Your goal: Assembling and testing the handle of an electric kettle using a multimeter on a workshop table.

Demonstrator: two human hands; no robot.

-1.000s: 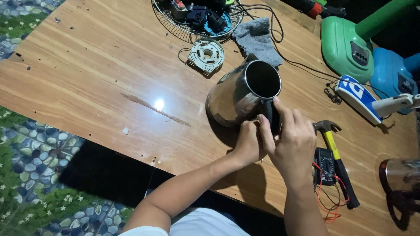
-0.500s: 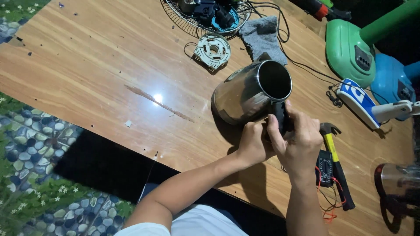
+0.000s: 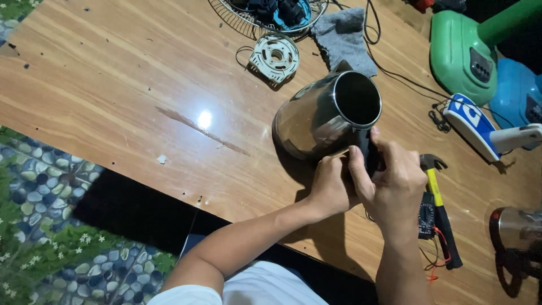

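Steel kettles with black handles: 2 [image 3: 322,116] [image 3: 516,231]
Yellow-handled hammers: 1 [image 3: 437,203]
Grey cloths: 1 [image 3: 341,36]
White round motor parts: 1 [image 3: 275,57]
Hands: 2 [image 3: 330,186] [image 3: 389,181]

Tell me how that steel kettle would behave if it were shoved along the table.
The steel kettle looks empty with its lid off, so probably light for its size. Its polished wall and the glossy wooden table suggest it would slide readily. Tilted, with the left hand and right hand at its black handle, it may tip if released.
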